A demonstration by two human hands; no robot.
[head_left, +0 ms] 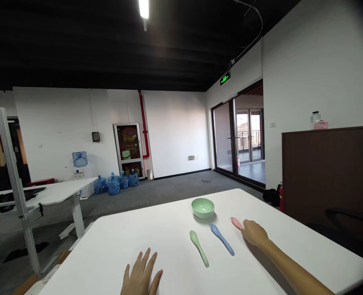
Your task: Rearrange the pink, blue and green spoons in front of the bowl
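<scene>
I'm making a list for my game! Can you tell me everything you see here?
table: one, white, right in front
bowl: one, pale green, far side of table
green spoon: one, green, on table
blue spoon: one, blue, on table
pink spoon: one, pink, on table
water jugs: four, blue, on the floor by far wall
cabinet: one, brown, right side
fire extinguisher: one, red, beside cabinet
desk: one, white, left side
left hand: one, flat on table, near edge
right hand: one, on table, beside pink spoon
</scene>
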